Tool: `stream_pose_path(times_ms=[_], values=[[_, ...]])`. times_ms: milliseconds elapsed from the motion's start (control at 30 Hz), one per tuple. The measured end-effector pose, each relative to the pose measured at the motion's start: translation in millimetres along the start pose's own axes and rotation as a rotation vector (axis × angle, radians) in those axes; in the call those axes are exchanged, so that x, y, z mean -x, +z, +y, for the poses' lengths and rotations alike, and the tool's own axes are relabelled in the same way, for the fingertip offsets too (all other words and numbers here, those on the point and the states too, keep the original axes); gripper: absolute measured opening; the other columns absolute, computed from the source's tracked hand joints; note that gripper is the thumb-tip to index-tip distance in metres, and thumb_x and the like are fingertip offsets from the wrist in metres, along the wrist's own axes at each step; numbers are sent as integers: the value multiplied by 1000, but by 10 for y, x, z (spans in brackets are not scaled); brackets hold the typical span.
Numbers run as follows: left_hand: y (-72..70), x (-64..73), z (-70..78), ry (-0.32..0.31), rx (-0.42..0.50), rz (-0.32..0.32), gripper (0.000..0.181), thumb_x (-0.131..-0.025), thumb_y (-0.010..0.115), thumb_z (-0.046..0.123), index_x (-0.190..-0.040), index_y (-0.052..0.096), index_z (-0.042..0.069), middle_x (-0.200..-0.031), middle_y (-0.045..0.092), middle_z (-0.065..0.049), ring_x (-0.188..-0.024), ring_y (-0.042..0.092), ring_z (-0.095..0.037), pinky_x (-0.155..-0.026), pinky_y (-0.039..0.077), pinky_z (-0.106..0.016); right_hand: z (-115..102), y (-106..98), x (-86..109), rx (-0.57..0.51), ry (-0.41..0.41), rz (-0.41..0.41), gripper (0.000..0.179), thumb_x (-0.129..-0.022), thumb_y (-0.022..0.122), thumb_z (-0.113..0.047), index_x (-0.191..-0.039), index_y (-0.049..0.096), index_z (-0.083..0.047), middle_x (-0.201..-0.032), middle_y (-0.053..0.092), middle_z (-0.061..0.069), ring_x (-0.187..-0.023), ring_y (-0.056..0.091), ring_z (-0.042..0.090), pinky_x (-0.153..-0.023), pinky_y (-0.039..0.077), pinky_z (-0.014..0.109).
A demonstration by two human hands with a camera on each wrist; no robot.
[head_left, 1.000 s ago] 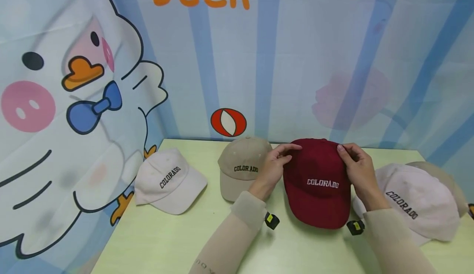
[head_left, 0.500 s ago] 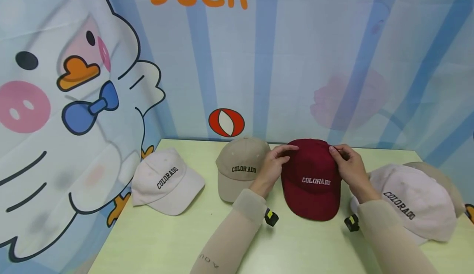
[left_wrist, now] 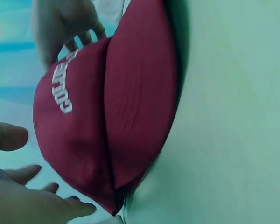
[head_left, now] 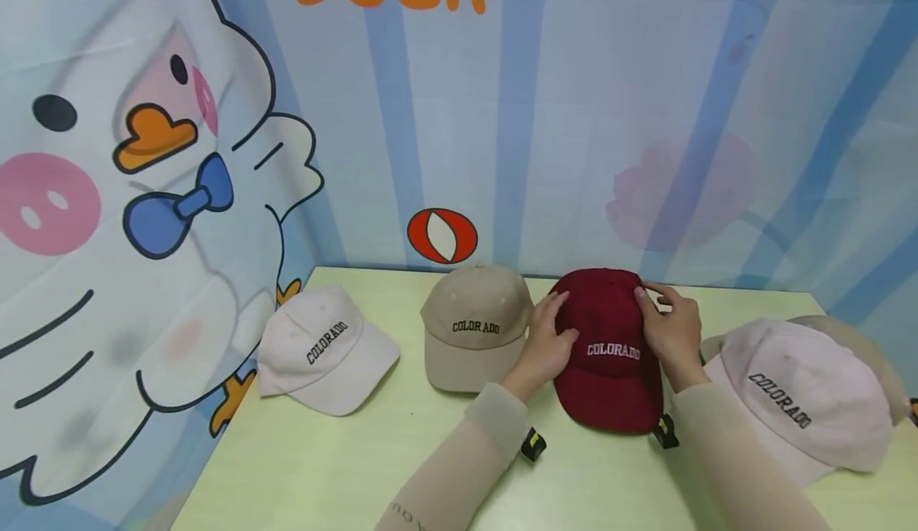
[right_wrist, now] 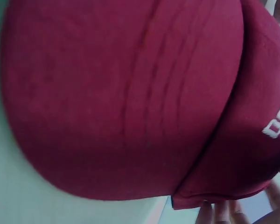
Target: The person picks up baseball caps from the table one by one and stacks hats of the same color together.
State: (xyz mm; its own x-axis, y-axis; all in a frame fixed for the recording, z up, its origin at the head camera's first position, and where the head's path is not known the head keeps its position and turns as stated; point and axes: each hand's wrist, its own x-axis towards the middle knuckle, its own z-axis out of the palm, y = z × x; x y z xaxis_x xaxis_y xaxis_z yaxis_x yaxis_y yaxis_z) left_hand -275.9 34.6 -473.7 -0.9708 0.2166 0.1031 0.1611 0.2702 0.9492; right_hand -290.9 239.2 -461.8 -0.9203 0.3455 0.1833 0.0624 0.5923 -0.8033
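Observation:
A dark red baseball cap (head_left: 606, 316) with white COLORADO lettering faces me on the table, its brim towards the front. My right hand (head_left: 672, 332) pinches the cap's right side, thumb on the crown and fingers behind the edge. At the other side is my left hand (head_left: 545, 352), fingers loosely spread around the crown. In the left wrist view, the left thumb (left_wrist: 11, 136) stands apart from the red fabric and the fingertips lie near the cap's lower edge. The right wrist view shows right fingertips (right_wrist: 221, 212) at the crown's edge.
Left of the red cap sits a beige cap (head_left: 476, 308), close to my left hand. A pale cap (head_left: 326, 348) lies farther left. On the right, another pale cap (head_left: 803, 387) partly covers a beige one (head_left: 875, 355). A printed cloth (head_left: 574, 116) hangs behind the table (head_left: 287, 467).
My left hand has come down along the cap's left side, its fingers spreading. My right hand and the cap's right side have shifted left, and the brim sits slightly higher in view than at first.

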Motion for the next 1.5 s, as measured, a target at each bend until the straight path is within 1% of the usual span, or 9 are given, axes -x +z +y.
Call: stream_pose_path(times_ms=[167,367,500,733,933,1100,1233,1367,1500], values=[[95,62,6,-30,-21,-43,70,-101,52,12,-165,25,13,-173,16,-7,-159,19,-30,-128,23,-51,-50,-47,87,-78,96,-49,62,-108,44,-49,-157,44,-12,-154,37,31,-138,46,49,-111,42,60],[148,70,-2,-59,3,-50,79,-102,53,19,-168,9,16,-174,14,-4,-159,20,-30,-128,23,-51,-76,-31,192,-144,158,-134,70,-108,40,-50,-165,25,-11,-164,22,30,-149,34,52,-120,33,60],[172,59,-18,-66,39,-28,81,-101,56,19,-168,11,17,-173,18,-5,-158,23,-30,-128,23,-51,-32,-9,211,-198,159,-180,72,-109,39,-49,-166,17,-11,-167,15,29,-152,28,51,-123,29,59],[182,38,-57,-74,44,-1,81,-99,59,18,-167,16,18,-171,22,-5,-156,28,-29,-127,25,-49,-5,0,231,-244,164,-221,70,-110,39,-45,-166,16,-9,-170,7,28,-155,24,48,-125,26,57],[158,41,-87,-70,19,-25,79,-99,59,20,-167,18,19,-171,20,-5,-156,30,-30,-126,27,-50,24,-12,240,-279,174,-263,74,-109,39,-49,-167,15,-9,-172,2,23,-157,21,43,-126,25,56],[75,89,-130,-63,-12,-64,78,-100,60,27,-167,20,22,-172,19,-3,-156,29,-30,-125,28,-51,66,-22,283,-310,188,-290,75,-109,41,-49,-167,11,-12,-174,3,18,-160,16,39,-127,22,55],[-62,181,-137,-42,-9,-85,72,-102,59,28,-165,24,21,-170,25,-2,-156,30,-28,-125,29,-52,48,-41,384,-294,181,-250,73,-109,42,-47,-168,12,-15,-174,4,19,-160,13,39,-128,19,56],[-232,284,-87,46,12,-86,59,-105,56,21,-160,36,15,-162,42,-8,-150,40,-30,-122,35,-54,-83,-56,509,-305,136,-159,68,-108,47,-42,-166,23,-14,-173,9,19,-160,15,37,-128,21,54],[-411,358,0,153,-4,-26,38,-106,54,15,-144,55,12,-143,60,-7,-134,57,-28,-112,47,-48,-275,-25,646,-394,66,-93,59,-108,53,-34,-159,36,-8,-166,23,18,-155,29,32,-128,25,48]])
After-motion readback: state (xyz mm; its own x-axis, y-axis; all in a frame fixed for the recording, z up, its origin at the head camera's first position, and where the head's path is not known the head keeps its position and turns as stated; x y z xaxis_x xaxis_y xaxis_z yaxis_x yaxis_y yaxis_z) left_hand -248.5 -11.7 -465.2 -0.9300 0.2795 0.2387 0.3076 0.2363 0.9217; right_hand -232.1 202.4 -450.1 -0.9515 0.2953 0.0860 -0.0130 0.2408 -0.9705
